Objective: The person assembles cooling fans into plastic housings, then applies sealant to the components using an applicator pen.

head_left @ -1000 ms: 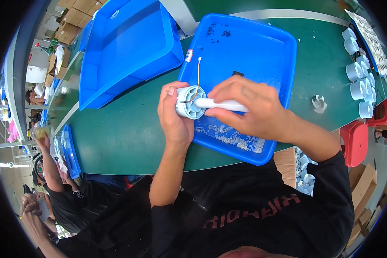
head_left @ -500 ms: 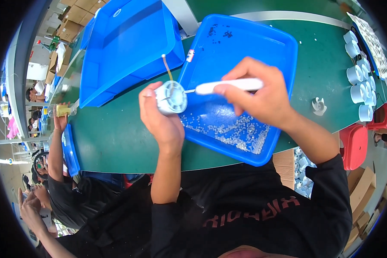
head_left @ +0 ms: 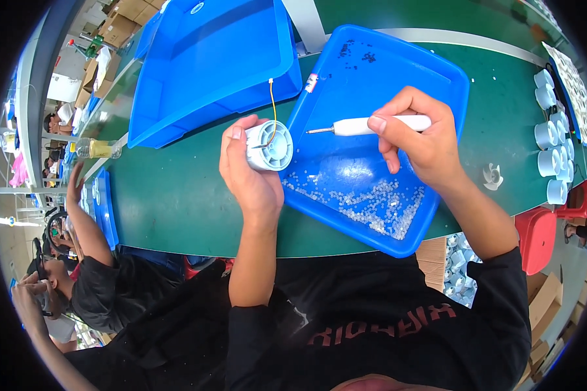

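My left hand (head_left: pixel 251 186) is closed around a light blue round plastic housing (head_left: pixel 269 148), its spoked end face turned to the right. A thin yellowish wire (head_left: pixel 273 103) rises from the housing to a small white plug by the deep blue bin. In my right hand (head_left: pixel 425 133) is a white pen-shaped screwdriver (head_left: pixel 357 126), held almost level. Its metal tip points at the housing but stands apart from it, over the shallow blue tray (head_left: pixel 407 81). Many tiny clear pieces (head_left: pixel 381 208) lie in the tray's near part, and dark bits (head_left: pixel 368 57) in its far part.
The deep blue bin (head_left: pixel 205 72) stands at the back left. A white fan impeller (head_left: pixel 492 176) and several light blue cups (head_left: pixel 546 135) are on the green table's right side, near a red stool (head_left: pixel 536 242). A co-worker's arm (head_left: pixel 88 218) and a bottle (head_left: pixel 99 148) are at left.
The screwdriver tip has drawn back to the right, away from the housing it was at. The co-worker's hand has come off the bottle. The view has shifted slightly.
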`<state>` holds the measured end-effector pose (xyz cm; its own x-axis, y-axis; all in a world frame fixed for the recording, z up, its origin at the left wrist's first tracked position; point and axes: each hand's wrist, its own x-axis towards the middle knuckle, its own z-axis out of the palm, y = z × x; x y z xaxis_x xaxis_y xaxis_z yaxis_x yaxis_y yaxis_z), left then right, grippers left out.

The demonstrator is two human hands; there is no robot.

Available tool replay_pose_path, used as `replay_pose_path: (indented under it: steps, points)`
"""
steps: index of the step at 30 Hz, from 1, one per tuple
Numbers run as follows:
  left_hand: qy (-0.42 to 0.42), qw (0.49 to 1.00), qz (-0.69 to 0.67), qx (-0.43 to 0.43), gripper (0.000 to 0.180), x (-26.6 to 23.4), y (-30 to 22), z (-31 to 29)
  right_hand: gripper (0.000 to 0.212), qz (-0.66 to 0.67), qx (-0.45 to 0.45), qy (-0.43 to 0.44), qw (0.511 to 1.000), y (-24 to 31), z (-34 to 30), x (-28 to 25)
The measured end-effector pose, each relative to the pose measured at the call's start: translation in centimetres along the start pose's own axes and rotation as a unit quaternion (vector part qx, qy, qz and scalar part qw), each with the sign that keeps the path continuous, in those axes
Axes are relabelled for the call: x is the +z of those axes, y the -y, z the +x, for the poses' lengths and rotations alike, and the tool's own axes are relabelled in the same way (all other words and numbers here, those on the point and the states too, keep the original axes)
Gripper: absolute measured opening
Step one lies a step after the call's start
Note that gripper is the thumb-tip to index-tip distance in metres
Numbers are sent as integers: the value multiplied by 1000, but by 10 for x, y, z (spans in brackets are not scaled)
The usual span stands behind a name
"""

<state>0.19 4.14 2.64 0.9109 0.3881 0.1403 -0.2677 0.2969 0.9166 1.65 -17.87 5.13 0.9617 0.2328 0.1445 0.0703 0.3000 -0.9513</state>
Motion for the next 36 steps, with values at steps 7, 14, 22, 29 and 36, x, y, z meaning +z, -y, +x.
replay_pose_path:
  steps: [7, 14, 22, 29, 36]
  points:
    - [34, 994, -68, -76, 45, 5, -2, -4, 15, -7, -1, 22, 1000, 2, -1, -7]
    - [84, 975, -134, -157, 52, -6, 0, -3, 29, -97, -205, -22, 974, 15, -32, -38]
    - [60, 989, -95, -95, 51, 2, 1, 1, 46, -558, -200, -209, 778, 21, -94, -107]
    - [108, 991, -38, -67, 65, 18, -2, -9, 67, -613, -78, -200, 760, 22, -128, -124]
    - [261, 960, 99, 29, 69, 9, 3, -19, 71, -485, -123, -222, 837, 20, -112, -107]
